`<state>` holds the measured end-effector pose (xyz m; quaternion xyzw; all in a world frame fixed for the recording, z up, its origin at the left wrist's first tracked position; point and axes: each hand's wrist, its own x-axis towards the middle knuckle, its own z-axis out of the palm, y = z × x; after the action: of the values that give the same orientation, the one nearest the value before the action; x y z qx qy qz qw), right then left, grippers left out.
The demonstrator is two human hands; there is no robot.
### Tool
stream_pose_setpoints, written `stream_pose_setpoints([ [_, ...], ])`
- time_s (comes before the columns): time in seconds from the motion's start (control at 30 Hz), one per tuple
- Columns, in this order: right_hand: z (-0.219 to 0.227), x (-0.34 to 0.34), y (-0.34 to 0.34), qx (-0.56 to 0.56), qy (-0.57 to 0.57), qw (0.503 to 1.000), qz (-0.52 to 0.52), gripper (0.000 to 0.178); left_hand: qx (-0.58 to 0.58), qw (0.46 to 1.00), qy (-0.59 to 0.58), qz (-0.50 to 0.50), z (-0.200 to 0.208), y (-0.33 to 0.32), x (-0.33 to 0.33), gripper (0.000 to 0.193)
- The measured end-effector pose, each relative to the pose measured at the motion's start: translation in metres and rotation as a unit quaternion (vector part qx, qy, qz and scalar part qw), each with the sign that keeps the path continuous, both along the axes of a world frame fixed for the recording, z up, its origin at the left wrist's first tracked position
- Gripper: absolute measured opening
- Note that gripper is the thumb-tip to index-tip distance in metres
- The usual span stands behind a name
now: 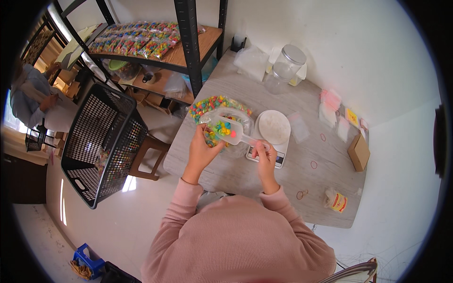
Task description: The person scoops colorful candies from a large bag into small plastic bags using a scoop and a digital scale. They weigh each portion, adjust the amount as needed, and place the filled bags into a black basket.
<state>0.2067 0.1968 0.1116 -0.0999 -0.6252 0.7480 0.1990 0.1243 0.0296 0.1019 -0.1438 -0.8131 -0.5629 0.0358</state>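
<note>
In my right hand is the handle of a clear plastic scoop, fingers closed round it. Brightly coloured small pieces lie in the scoop's bowl. My left hand curls round a clear plastic bag, which sits under and around the scoop and has more coloured pieces in it; the scoop hides part of it. Just beyond lies a larger heap of the same pieces, apparently in clear plastic. A white kitchen scale with a round pan stands beside my right hand.
Beyond the scale stand a clear jar with a silver lid and clear bags. Rubber bands, a small carton and a labelled bag lie right. A black crate and shelf of filled packets are left; another person is far left.
</note>
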Motion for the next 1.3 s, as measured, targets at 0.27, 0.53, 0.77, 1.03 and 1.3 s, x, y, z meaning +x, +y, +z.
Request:
stream_pose_setpoints([
  [0.27, 0.008, -0.004, 0.028, 0.030, 0.011, 0.999, 0.039, 0.026, -0.053, 0.998, 0.030, -0.032, 0.002, 0.003, 0.000, 0.058],
  [0.53, 0.010, -0.009, 0.037, 0.056, -0.021, 0.997, 0.055, 0.026, -0.094, 0.991, 0.086, -0.034, -0.008, 0.003, 0.004, 0.065],
  [0.77, 0.016, -0.009, 0.038, 0.015, -0.035, 0.999, 0.012, 0.026, -0.126, 0.987, 0.094, -0.017, -0.004, 0.004, 0.009, 0.065],
  [1.03, 0.010, -0.008, 0.044, -0.008, -0.039, 0.999, 0.004, 0.027, -0.072, 0.993, 0.083, -0.036, -0.008, 0.007, 0.007, 0.063],
  [1.3, -0.033, -0.006, 0.050, -0.128, -0.054, 0.989, -0.053, 0.028, 0.024, 1.000, 0.011, 0.000, -0.002, 0.001, 0.008, 0.065],
])
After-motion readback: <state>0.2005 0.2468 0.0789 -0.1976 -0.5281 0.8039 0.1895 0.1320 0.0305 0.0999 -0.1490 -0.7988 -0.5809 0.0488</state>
